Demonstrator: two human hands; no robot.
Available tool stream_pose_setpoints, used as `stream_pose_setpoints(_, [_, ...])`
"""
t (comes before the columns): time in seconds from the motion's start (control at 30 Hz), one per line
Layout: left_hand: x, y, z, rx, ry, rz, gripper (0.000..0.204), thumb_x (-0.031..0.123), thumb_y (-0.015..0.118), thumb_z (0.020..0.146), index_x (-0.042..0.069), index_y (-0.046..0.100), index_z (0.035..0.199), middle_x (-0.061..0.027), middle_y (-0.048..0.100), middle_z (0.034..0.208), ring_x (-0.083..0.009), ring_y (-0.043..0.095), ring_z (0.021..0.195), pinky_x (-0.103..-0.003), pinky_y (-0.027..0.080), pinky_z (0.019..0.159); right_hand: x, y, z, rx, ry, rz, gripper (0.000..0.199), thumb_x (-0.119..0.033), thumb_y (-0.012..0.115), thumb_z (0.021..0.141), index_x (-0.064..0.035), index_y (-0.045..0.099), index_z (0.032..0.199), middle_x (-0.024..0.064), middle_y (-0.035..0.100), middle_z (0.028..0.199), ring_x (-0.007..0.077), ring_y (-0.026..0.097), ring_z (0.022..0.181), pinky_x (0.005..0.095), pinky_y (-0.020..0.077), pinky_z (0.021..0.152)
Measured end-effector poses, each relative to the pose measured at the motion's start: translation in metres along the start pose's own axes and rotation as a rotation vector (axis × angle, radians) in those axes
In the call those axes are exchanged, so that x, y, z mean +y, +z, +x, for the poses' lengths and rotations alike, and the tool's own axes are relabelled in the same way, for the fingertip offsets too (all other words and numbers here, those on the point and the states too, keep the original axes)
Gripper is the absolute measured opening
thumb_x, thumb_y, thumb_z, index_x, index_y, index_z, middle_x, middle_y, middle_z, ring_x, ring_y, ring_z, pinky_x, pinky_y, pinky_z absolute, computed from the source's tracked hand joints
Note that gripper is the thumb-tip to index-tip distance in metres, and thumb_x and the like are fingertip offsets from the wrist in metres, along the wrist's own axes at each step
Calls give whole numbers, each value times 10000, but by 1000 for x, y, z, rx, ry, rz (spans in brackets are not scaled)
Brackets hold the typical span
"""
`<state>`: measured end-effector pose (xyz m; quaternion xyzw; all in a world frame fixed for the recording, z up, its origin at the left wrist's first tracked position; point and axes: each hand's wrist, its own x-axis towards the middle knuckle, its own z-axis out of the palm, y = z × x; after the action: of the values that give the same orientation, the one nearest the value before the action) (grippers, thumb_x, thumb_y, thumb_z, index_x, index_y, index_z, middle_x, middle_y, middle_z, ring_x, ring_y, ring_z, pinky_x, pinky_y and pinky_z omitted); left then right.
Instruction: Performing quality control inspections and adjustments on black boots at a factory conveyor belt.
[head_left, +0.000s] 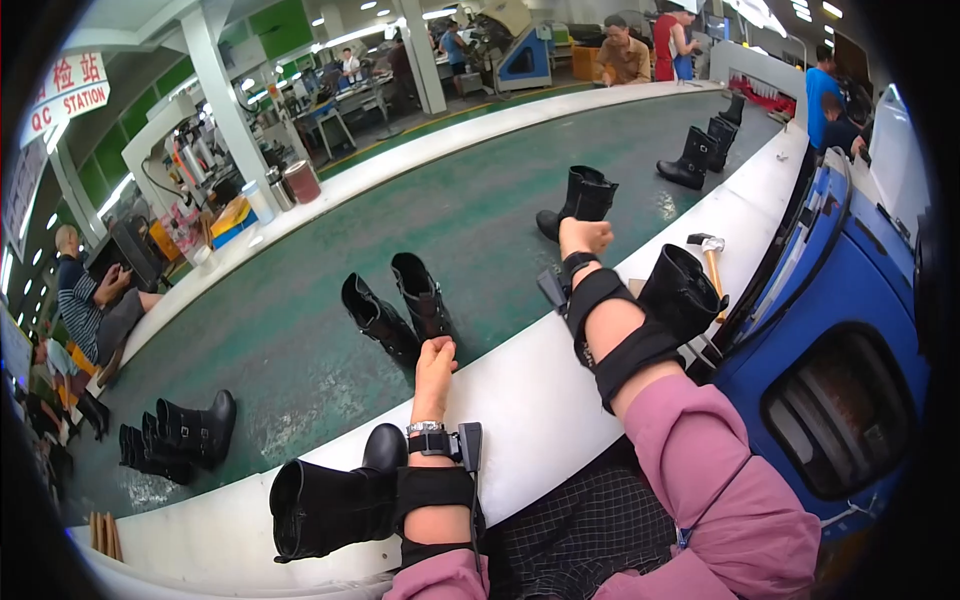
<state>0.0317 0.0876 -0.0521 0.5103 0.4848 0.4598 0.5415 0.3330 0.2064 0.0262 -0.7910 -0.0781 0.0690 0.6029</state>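
My left hand (436, 372) is over the near edge of the green conveyor belt (320, 260), its fingers pressed together. Just beyond it stands a pair of black ankle-high boots (428, 300), whose lower parts it partly covers. My right hand (584, 238) is closed like a fist in front of another black boot (588, 192) with its toe to the left. Whether either hand touches a boot or holds something small, I cannot make out. A black boot (325, 508) stands on the white ledge by my left forearm, another black boot (682, 290) beside my right forearm.
A hammer (711, 260) with a wooden handle lies on the white ledge (540, 420). Several buckled boots (190, 430) stand at the belt's left end, more boots (690, 160) far right. A blue machine (850, 340) is close on my right. People sit and stand across the belt.
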Motion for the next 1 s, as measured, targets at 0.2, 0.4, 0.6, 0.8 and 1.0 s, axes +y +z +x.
stream_pose_setpoints(0.2, [-6,-8,12,20,92,104,353,227,555,883,12,530,1162,-61,549,1144,-152,485,1059,-301,372,905,-6,12,31,55,-50,29,686,-134,624,649,76,317,1226,263,291,1354,417,290,1274,445,268,1080])
stream_pose_setpoints(0.4, [-17,-8,22,103,92,150,412,256,592,867,-7,524,1177,-74,545,1151,-169,484,1067,-302,373,917,-8,9,44,-149,-97,92,796,-131,728,596,97,354,1261,294,525,1185,391,557,1082,382,449,933])
stream_pose_setpoints(0.6, [-11,-10,21,44,28,49,329,237,593,873,17,565,1116,-46,588,1025,-124,508,919,-267,397,807,-2,5,14,-234,-481,-140,469,-243,703,690,20,588,1061,256,595,1080,395,591,987,438,481,857])
stream_pose_setpoints(0.8, [7,2,7,28,47,-109,256,218,565,895,31,581,1069,-54,613,993,-130,553,881,-263,437,815,-10,-6,-23,-343,-603,-170,276,-218,616,738,17,646,882,229,655,864,397,624,860,460,494,778])
stream_pose_setpoints(1.0, [25,9,-15,6,-38,-383,396,303,555,916,-18,502,1142,-144,614,1032,-214,606,931,-341,503,835,-31,-94,-85,-768,-418,289,295,-239,649,758,48,650,824,114,641,657,236,654,589,332,504,522])
